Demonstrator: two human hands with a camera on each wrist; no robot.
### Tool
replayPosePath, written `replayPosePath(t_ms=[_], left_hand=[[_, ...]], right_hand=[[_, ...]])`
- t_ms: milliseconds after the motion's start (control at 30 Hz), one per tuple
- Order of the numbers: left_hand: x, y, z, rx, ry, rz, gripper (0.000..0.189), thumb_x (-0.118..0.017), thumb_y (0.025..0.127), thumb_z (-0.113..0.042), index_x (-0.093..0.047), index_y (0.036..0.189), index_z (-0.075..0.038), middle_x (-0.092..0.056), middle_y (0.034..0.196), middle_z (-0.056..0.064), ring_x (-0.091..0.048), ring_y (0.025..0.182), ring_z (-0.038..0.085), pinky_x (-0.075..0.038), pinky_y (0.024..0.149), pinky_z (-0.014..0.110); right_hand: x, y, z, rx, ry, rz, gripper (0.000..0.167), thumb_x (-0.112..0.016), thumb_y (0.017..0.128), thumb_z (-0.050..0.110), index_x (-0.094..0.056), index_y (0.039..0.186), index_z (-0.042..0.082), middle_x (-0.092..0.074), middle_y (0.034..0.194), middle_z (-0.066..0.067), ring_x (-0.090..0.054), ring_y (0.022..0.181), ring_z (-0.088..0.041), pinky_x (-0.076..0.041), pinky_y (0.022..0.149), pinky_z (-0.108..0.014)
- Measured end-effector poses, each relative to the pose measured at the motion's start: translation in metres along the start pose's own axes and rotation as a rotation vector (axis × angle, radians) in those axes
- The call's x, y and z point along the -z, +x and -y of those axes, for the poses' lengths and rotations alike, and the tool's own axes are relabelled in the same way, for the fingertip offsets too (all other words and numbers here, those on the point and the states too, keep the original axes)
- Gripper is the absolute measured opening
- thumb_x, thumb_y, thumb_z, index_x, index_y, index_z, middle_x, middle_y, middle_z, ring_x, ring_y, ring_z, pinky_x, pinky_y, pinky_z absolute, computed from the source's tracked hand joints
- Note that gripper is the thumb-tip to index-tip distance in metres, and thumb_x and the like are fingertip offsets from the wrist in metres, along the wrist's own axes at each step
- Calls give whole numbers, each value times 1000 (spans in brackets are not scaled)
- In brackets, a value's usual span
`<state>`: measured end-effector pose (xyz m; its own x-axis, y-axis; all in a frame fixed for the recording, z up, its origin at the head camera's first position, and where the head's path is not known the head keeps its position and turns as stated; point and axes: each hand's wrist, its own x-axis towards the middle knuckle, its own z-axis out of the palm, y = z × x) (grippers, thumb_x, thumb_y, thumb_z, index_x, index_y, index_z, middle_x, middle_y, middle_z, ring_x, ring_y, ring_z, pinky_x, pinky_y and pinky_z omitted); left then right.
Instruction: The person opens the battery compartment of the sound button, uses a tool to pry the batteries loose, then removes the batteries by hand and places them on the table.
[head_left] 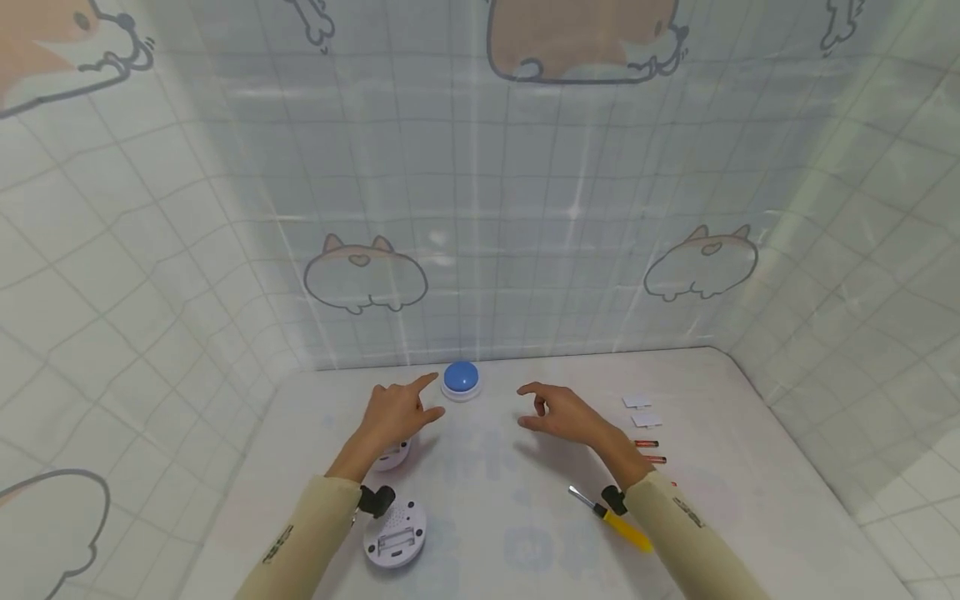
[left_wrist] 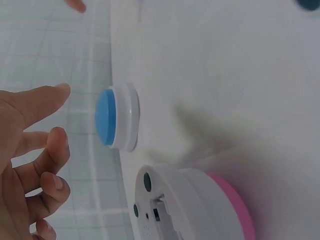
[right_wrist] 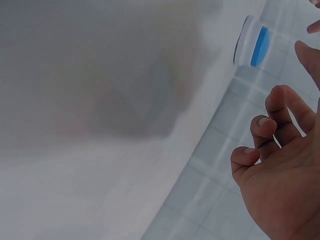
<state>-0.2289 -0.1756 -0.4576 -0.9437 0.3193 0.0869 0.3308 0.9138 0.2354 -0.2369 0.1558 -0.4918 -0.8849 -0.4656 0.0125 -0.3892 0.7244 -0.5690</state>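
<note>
A white push button with a blue dome (head_left: pixel 461 377) stands upright near the back wall. My left hand (head_left: pixel 397 412) hovers just left of it, index finger and thumb spread, holding nothing. On the other side my right hand (head_left: pixel 566 414) is raised above the table, its fingers loosely bent around nothing. Under the left forearm lies an upturned round white device (head_left: pixel 395 537) showing a battery slot. A second upturned device (head_left: pixel 393 456) is partly hidden by the left hand; the left wrist view shows a pink rim (left_wrist: pixel 235 200) on it.
A yellow-handled screwdriver (head_left: pixel 626 531) lies beside the right forearm. Further right are slim red batteries (head_left: pixel 654 459), partly covered by the arm, and two small white covers (head_left: pixel 646 421). Grid-patterned sheeting (head_left: pixel 525 208) with cartoon dogs encloses the white table (head_left: pixel 487 575).
</note>
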Motion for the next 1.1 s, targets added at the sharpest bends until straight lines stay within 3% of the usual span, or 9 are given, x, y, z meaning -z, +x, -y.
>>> replayPosePath(t_ms=[300,567,700,900,1100], left_hand=[[-5,26,-2,36,45,84,69,-72,90,-49,-51,148,-17,-68,72,-2,-61,72,22,-39,96,62],[-14,46,-3,54,65,117,68,-73,89,-48,-52,146,-17,-74,109,14,-67,98,36,-36,99,63],[-21,54,-2,75,77,130,67,-74,88,-47,-54,145,-17,-72,118,14,-66,106,38,-34,101,65],[-28,62,1,113,91,143,65,-78,86,-43,-57,140,-14,-72,116,16,-66,103,41,-34,102,66],[-33,67,-2,127,106,181,65,-77,87,-42,-57,140,-11,-69,121,19,-64,108,43,-33,103,66]], right_hand=[[-9,30,7,2,28,30,64,-74,90,45,-55,142,12,-58,83,4,-51,69,-11,-44,63,-30],[-24,54,11,-62,24,58,67,-76,88,44,-54,143,12,-59,80,2,-52,69,-12,-45,64,-31],[-32,63,17,-117,-4,81,69,-75,87,47,-52,145,16,-65,95,0,-57,83,-14,-49,74,-34],[-42,80,23,-172,-67,78,71,-76,87,47,-50,147,17,-69,119,-5,-63,101,-18,-52,88,-41],[-54,93,24,-249,-105,73,72,-76,88,43,-49,148,16,-59,142,-5,-57,128,-26,-42,106,-52]])
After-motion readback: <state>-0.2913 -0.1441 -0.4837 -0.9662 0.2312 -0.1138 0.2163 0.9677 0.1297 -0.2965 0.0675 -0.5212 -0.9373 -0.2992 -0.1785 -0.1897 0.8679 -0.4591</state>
